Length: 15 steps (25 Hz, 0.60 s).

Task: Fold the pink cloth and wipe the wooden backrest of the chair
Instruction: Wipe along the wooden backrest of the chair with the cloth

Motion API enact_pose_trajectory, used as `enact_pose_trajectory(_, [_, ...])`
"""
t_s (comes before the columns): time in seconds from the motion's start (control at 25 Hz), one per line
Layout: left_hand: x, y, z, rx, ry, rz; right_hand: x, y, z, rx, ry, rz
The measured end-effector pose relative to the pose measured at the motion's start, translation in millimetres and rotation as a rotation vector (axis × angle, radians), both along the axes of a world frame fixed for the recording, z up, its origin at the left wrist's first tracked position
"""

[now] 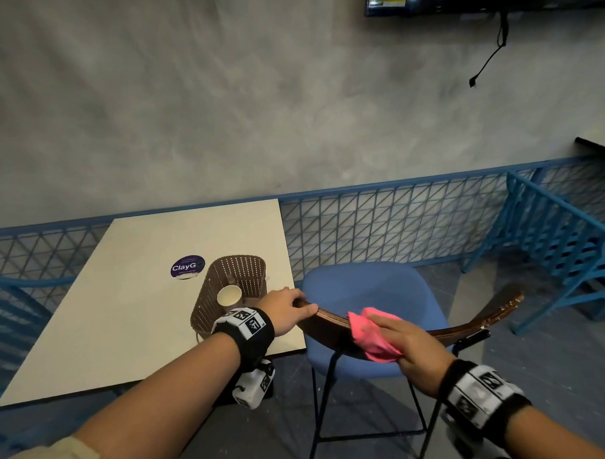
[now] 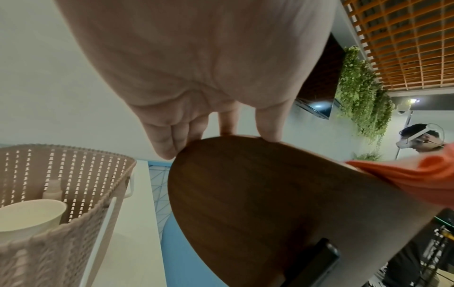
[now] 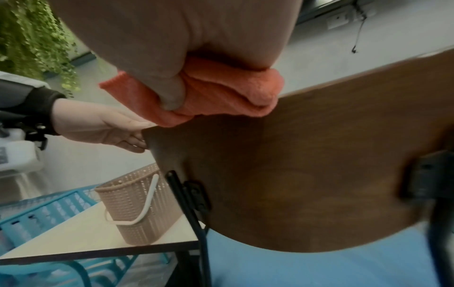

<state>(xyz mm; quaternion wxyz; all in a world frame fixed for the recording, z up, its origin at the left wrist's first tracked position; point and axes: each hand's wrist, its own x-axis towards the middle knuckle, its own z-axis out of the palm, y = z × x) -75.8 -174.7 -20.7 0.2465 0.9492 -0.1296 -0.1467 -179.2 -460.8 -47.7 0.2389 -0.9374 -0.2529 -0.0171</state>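
Observation:
A curved dark wooden backrest (image 1: 469,326) (image 2: 270,194) (image 3: 319,165) tops a chair with a blue seat (image 1: 365,295). My left hand (image 1: 290,307) (image 2: 221,134) (image 3: 110,132) grips the backrest's left end, fingers over the top edge and thumb on the near side. The folded pink cloth (image 1: 370,333) (image 3: 221,93) (image 2: 417,178) lies over the top edge left of the middle. My right hand (image 1: 401,335) (image 3: 172,87) holds it against the wood, thumb curled into the folds.
A white table (image 1: 109,322) stands to the left with a brown perforated basket (image 1: 228,293) (image 2: 61,194) (image 3: 137,203) holding a paper cup (image 1: 229,296). A blue mesh railing (image 1: 414,218) runs behind. A second blue chair (image 1: 562,247) is at the right.

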Motion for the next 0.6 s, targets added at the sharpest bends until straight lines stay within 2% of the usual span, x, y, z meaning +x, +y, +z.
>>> enact_pose_trajectory(0.12, [0,8,2,-0.062,0.03,-0.005,-11,-34,-19,0.02,-0.015,-0.048])
enact_pose_trajectory(0.2, [-1,12,3,-0.089,0.027,-0.005,-10,-30,-24,-0.007,-0.068,-0.08])
enact_pose_trajectory(0.44, [2,10,-1,-0.06,0.005,0.014,17,66,8,-0.165,-0.14,-0.035])
enact_pose_trajectory(0.6, [5,9,1,-0.084,0.052,0.06,46,122,16,-0.224,-0.047,-0.063])
